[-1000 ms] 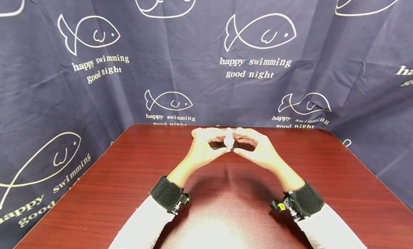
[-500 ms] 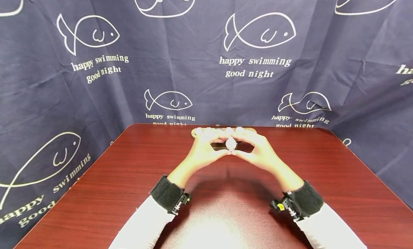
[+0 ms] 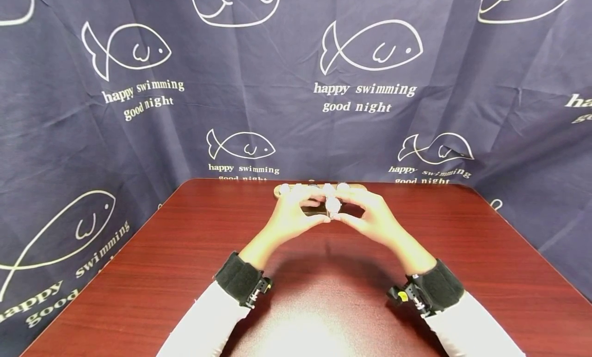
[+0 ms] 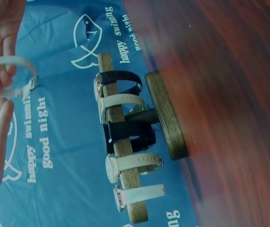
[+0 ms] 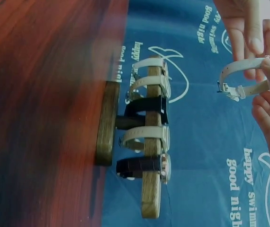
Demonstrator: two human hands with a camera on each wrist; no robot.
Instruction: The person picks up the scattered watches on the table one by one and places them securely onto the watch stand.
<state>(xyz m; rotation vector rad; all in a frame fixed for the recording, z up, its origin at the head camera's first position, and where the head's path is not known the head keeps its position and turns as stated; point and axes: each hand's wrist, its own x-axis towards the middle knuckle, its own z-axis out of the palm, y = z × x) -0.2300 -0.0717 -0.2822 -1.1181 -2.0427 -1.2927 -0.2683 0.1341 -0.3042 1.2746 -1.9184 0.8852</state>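
Both hands are raised over the far middle of the red-brown table (image 3: 176, 275) and pinch a white-strapped watch (image 3: 332, 205) between them. My left hand (image 3: 320, 209) grips it from the left with thumb below and fingers above. My right hand (image 3: 344, 209) grips it from the right the same way. The wrist views show the watch's pale strap as a curved loop with a small buckle (image 4: 15, 75) (image 5: 243, 78) held by fingertips. Just behind stands a wooden watch stand (image 3: 277, 190) (image 4: 166, 113) (image 5: 105, 124) whose crossbar carries several watches with white and black straps.
A dark blue curtain (image 3: 277, 90) printed with white fish and lettering hangs behind and around the table. The stand sits close to the table's far edge. Black wrist bands (image 3: 238, 277) with cameras are on both white-sleeved forearms.
The thumbs, apart a second ago, have come together under the watch. The watch has turned from edge-on to showing its round case. The stand has not moved.
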